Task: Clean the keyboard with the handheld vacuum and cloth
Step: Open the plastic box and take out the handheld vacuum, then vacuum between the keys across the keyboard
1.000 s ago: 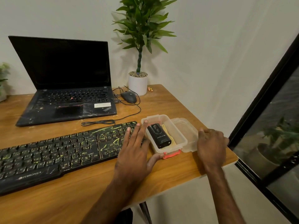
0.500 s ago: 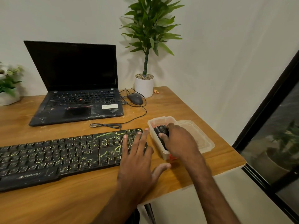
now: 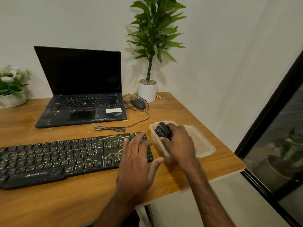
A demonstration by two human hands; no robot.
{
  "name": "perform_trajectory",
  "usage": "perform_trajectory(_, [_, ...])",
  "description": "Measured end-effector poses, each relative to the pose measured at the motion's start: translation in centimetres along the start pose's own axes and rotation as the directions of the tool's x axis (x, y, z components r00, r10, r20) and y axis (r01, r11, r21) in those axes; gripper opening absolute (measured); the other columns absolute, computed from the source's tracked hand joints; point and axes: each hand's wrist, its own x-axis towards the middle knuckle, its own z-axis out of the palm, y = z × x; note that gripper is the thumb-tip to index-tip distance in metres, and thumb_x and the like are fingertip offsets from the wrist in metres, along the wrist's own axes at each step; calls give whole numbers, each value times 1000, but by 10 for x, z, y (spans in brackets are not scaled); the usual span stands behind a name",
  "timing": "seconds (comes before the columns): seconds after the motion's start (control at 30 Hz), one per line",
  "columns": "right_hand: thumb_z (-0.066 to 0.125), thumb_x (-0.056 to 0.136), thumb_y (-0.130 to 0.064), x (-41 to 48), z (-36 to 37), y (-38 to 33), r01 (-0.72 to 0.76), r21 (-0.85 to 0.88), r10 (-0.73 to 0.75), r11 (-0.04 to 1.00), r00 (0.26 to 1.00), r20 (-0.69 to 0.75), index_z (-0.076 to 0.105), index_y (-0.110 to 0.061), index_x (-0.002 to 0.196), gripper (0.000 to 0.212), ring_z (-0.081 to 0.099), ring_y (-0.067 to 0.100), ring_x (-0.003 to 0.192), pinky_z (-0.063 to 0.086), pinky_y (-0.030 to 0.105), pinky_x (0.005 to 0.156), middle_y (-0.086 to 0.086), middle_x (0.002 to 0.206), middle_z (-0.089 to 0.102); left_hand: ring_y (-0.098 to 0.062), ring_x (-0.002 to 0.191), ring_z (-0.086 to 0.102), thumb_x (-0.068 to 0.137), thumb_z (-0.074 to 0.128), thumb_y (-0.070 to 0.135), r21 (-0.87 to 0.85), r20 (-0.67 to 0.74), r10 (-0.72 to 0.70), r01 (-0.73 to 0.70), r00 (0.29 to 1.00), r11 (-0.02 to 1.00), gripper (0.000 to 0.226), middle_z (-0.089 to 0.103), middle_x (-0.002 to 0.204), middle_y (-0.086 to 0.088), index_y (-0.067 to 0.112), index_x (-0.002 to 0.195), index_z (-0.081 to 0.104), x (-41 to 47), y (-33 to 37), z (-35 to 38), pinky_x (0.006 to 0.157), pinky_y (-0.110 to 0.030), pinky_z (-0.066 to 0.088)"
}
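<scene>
Fingers of right hand (image 3: 178, 143) clamp handheld vacuum (image 3: 161, 131) inside container (image 3: 155, 140); left hand (image 3: 136, 154) flat, fingers apart, on keyboard (image 3: 57, 154). Risk: vacuum snags container wall, upsetting it.

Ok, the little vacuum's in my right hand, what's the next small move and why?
Probably lift the vacuum clear of the box and bring it over the keyboard. Your right hand grips it, tilted at the box's rim, and your left hand lies flat on the keyboard's right end.
</scene>
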Motion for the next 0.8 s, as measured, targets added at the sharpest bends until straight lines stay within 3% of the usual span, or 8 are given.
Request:
perform_trajectory(0.23, [64,94,-40,-13,-13,0,104,204,-49,973,965,-258,41,-34,142,53,65,19,110,56,45,89,-7,122,67,-12,139,40,98,45,51,-265,-138,-162,121,977,957,40,44,147,4,23,127,53,-4,-10,-15,111,-39,37])
perform_trajectory(0.3, [63,93,-40,-17,-27,-2,57,485,6,873,992,-127,43,-34,134,46,69,20,98,60,44,81,-5,118,67,-9,137,41,97,48,49,-402,-162,-247,165,955,901,34,46,144,11,30,125,51,-5,-16,-22,109,-40,42])
perform_trajectory(0.37, [66,91,-34,-30,-40,-9,-66,822,-22,565,995,95,55,-29,120,32,72,21,82,62,39,67,8,111,72,-12,129,50,94,52,49,-559,-153,-313,179,937,809,36,51,137,16,36,127,50,-8,-24,-30,103,-46,49])
perform_trajectory(0.43, [69,86,-25,-48,-43,-15,-174,909,-143,379,959,244,65,-23,114,29,71,22,72,58,31,54,16,106,72,-16,115,59,88,57,58,-731,-17,-339,219,941,646,53,57,130,15,40,135,44,-15,-34,-42,93,-48,54])
perform_trajectory(0.5, [71,83,-20,-67,-34,-24,-226,904,-245,362,913,326,70,-22,113,30,72,24,78,58,33,54,11,110,72,-20,102,64,78,66,71,-803,150,-257,270,955,532,80,61,125,8,46,145,31,-24,-46,-54,84,-46,56])
perform_trajectory(0.57, [76,78,-20,-78,-18,-31,-249,881,-276,402,885,376,70,-24,112,35,72,23,86,58,36,59,1,110,72,-20,93,67,68,81,63,-779,282,-197,343,939,525,97,65,118,5,53,147,26,-34,-54,-66,77,-40,58])
perform_trajectory(0.67, [84,73,-17,-87,3,-40,-299,868,-192,396,898,396,60,-27,118,53,64,20,68,53,40,66,2,98,74,-13,110,67,71,88,38,-684,331,-176,364,927,632,82,64,126,9,60,136,43,-43,-58,-72,83,-28,58])
perform_trajectory(0.8, [76,76,-20,-95,25,-55,-379,910,-56,166,918,392,52,-27,122,53,73,24,83,59,33,63,11,110,68,-5,119,61,70,88,36,-628,353,-174,371,919,684,83,61,129,22,53,139,43,-45,-57,-72,94,-26,55])
